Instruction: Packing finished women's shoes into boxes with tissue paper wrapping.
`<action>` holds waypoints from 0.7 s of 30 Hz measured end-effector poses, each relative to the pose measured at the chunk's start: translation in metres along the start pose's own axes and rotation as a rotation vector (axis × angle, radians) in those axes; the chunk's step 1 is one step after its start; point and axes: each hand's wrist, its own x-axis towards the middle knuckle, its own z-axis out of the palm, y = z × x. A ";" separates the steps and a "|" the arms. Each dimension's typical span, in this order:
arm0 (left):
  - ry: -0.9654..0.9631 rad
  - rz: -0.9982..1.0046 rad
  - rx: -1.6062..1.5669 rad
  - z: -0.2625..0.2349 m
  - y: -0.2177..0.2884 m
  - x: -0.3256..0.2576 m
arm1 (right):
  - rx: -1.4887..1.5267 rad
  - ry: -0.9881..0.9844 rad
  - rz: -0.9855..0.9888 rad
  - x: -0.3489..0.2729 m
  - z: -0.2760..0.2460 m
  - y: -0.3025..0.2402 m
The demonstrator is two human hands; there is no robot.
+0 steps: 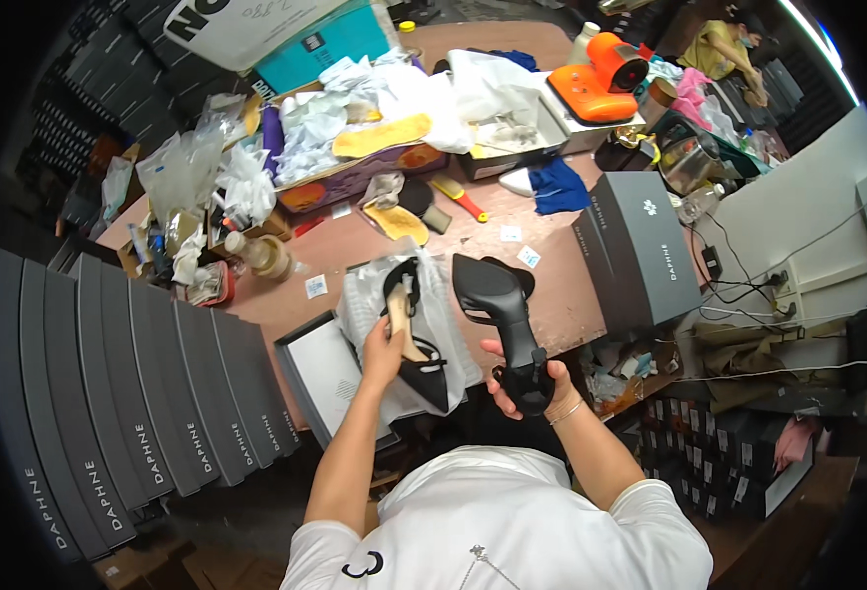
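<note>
My right hand (551, 388) grips a black high-heeled shoe (517, 339) around its heel end. Its dark sole faces up and its pointed toe is aimed at the far side of the table. Its mate, a black pointed shoe (428, 382) with a beige insole and thin straps, lies over white wrapping paper (364, 305), toe toward me. My left hand (382, 352) is closed on the side of that shoe, fingers partly hidden. Beneath the paper is a grey shoebox (300, 393) with a white inside, at the table's near edge.
Tall stacked grey shoeboxes (99, 393) flank the left side. A closed grey shoebox (640, 251) stands at the right. Behind are a carton of crumpled paper (305, 197), a yellow-and-red brush (461, 199), a bottle (246, 251) and an orange device (596, 88). A co-worker (718, 49) is far right.
</note>
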 end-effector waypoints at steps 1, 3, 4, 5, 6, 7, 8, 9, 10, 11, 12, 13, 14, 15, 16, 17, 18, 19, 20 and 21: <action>-0.038 0.036 -0.216 -0.010 0.021 -0.014 | 0.005 -0.010 -0.014 -0.001 -0.002 -0.002; -0.045 -0.063 -0.420 -0.048 0.073 -0.051 | 0.033 -0.034 -0.031 -0.004 -0.007 0.001; -0.048 -0.046 -0.510 -0.071 0.078 -0.063 | 0.029 -0.034 -0.029 -0.003 -0.008 0.002; -0.016 -0.071 -0.445 -0.094 0.081 -0.070 | 0.027 -0.034 -0.019 -0.001 -0.009 0.002; 0.007 -0.066 -0.397 -0.113 0.073 -0.071 | 0.025 -0.036 -0.002 0.001 -0.010 0.003; 0.036 -0.065 -0.348 -0.128 0.061 -0.071 | 0.024 -0.038 0.019 0.004 -0.010 0.004; 0.049 -0.094 -0.205 -0.144 0.033 -0.064 | 0.003 0.004 0.049 0.005 -0.010 0.004; 0.071 -0.129 -0.054 -0.158 0.001 -0.056 | -0.012 0.037 0.082 0.005 -0.010 0.004; 0.129 -0.121 0.208 -0.162 -0.020 -0.052 | -0.068 0.088 0.122 0.007 -0.007 0.001; 0.313 0.166 0.804 -0.148 -0.011 -0.050 | -0.154 0.163 0.138 0.006 -0.008 -0.003; 0.378 0.316 0.711 -0.131 0.013 -0.047 | -0.287 0.226 0.176 0.005 -0.005 -0.011; 0.325 0.329 0.653 -0.111 0.053 -0.044 | -0.419 0.302 0.215 0.003 -0.001 -0.017; 0.215 0.268 0.487 -0.094 0.075 -0.037 | -0.466 0.350 0.265 0.001 0.002 -0.021; 0.187 0.389 0.535 -0.075 0.084 -0.023 | -0.546 0.382 0.295 0.001 0.001 -0.024; 0.131 0.372 0.617 -0.061 0.094 -0.005 | -0.626 0.413 0.321 0.001 0.001 -0.026; 0.161 0.454 0.695 -0.048 0.082 0.022 | -0.709 0.435 0.352 0.002 0.000 -0.025; 0.183 0.544 0.771 -0.034 0.070 0.050 | -0.763 0.451 0.339 0.003 0.000 -0.024; 0.181 0.461 0.751 -0.021 0.078 0.063 | -0.814 0.473 0.317 0.002 0.000 -0.024; 0.175 0.383 0.730 -0.008 0.087 0.074 | -0.843 0.469 0.275 0.000 0.000 -0.023; 0.170 0.304 0.710 0.001 0.093 0.081 | -0.873 0.464 0.234 0.000 0.000 -0.022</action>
